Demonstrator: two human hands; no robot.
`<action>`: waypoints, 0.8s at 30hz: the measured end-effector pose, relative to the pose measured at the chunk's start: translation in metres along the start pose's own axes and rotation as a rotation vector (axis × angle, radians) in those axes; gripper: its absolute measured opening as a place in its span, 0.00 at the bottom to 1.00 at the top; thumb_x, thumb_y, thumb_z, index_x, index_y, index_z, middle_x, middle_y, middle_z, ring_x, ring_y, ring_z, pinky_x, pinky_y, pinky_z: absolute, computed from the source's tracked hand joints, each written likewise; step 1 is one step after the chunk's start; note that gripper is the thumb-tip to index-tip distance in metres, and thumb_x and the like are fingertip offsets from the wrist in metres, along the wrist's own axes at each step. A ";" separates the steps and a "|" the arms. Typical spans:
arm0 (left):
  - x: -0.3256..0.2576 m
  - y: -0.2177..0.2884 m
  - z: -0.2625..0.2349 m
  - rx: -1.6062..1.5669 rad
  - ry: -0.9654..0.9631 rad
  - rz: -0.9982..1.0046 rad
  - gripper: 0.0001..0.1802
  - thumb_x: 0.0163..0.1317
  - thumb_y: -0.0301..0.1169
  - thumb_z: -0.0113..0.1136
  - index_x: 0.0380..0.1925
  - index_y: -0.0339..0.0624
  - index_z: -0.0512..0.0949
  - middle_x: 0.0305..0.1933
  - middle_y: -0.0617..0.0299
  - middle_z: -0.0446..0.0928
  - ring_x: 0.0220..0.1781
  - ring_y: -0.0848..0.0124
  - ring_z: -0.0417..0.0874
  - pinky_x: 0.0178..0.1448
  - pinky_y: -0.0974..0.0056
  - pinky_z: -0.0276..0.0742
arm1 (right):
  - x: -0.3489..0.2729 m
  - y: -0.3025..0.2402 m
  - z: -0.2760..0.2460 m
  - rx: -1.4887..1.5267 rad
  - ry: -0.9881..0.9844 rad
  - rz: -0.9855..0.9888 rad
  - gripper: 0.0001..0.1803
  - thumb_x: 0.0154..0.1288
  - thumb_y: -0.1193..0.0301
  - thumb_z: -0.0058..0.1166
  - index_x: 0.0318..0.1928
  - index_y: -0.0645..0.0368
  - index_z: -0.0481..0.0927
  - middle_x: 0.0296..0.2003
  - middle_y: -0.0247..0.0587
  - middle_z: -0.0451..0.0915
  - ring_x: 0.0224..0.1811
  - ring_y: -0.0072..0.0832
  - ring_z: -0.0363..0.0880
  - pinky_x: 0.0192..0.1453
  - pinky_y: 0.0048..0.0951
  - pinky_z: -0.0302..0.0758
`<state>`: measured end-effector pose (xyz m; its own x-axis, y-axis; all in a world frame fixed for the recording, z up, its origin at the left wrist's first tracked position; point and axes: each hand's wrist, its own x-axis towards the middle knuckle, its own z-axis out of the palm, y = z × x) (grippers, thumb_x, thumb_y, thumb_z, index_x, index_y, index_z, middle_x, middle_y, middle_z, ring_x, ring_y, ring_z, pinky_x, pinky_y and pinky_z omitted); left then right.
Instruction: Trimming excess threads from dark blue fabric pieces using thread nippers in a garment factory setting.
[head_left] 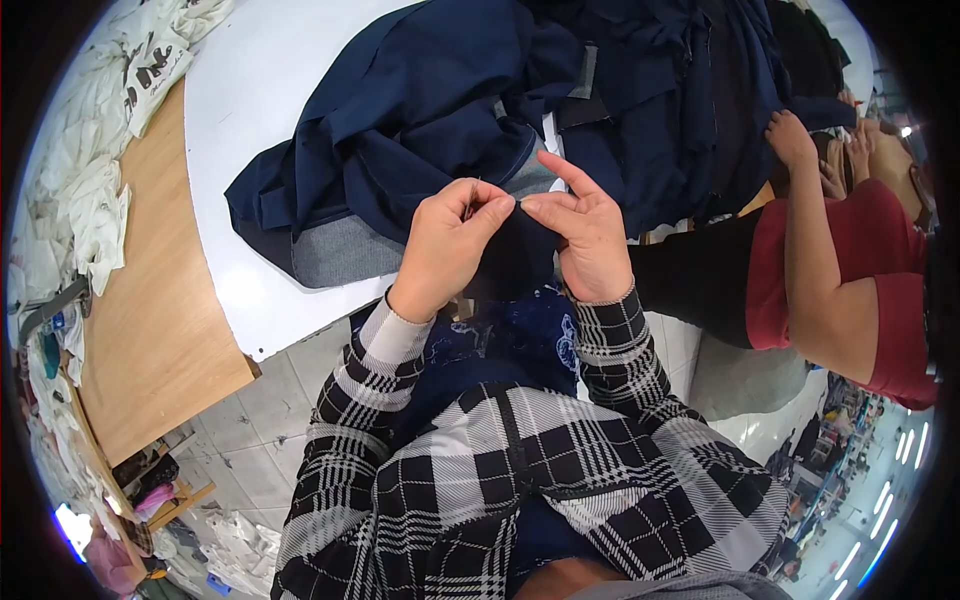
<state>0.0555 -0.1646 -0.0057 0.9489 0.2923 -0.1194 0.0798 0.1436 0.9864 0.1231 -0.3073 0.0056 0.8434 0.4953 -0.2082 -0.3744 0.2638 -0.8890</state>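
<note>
Over the near edge of the navy cloth, my left hand (pixel 452 240) and my right hand (pixel 588 238) meet at their fingertips. Each pinches with thumb and forefinger; what lies between them is too small to make out. A small dark thing shows inside the curled fingers of my left hand, its kind unclear. One finger of my right hand points up and away. Beneath and beyond both hands spreads a heap of navy cloth (pixel 400 95), with a grey piece (pixel 345 252) folded out at its near left edge.
The cloth lies on a white tabletop (pixel 250 60), beside a bare wooden board (pixel 150 290). White garments (pixel 98 215) are piled at the far left. Close on my right stands a person in a red top (pixel 850 240), one arm reaching to the dark cloth. Tiled floor (pixel 255 425) shows below the table.
</note>
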 end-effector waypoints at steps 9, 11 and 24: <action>-0.002 -0.005 -0.005 -0.739 -0.151 -0.439 0.05 0.61 0.30 0.57 0.32 0.41 0.74 0.21 0.74 0.65 0.16 0.86 0.59 0.18 0.79 0.54 | 0.002 0.000 -0.007 0.142 -0.108 0.068 0.29 0.56 0.84 0.54 0.60 0.68 0.62 0.33 0.41 0.81 0.37 0.20 0.79 0.47 0.17 0.72; -0.002 -0.008 -0.006 -0.737 -0.157 -0.420 0.05 0.61 0.30 0.57 0.32 0.40 0.74 0.21 0.74 0.65 0.16 0.86 0.59 0.18 0.79 0.54 | 0.003 0.000 -0.008 0.144 -0.119 0.083 0.30 0.56 0.84 0.54 0.60 0.68 0.62 0.33 0.41 0.81 0.37 0.20 0.79 0.48 0.17 0.72; -0.010 -0.015 -0.012 -0.679 -0.197 -0.355 0.08 0.61 0.30 0.58 0.35 0.37 0.75 0.21 0.74 0.66 0.17 0.87 0.60 0.19 0.80 0.55 | -0.004 -0.002 -0.005 -0.017 -0.118 0.071 0.34 0.52 0.87 0.55 0.61 0.67 0.62 0.35 0.39 0.79 0.38 0.19 0.78 0.47 0.17 0.73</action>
<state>0.0411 -0.1583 -0.0203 0.9432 -0.0433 -0.3295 0.2447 0.7614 0.6003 0.1225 -0.3142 0.0056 0.7637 0.6062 -0.2222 -0.4237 0.2109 -0.8809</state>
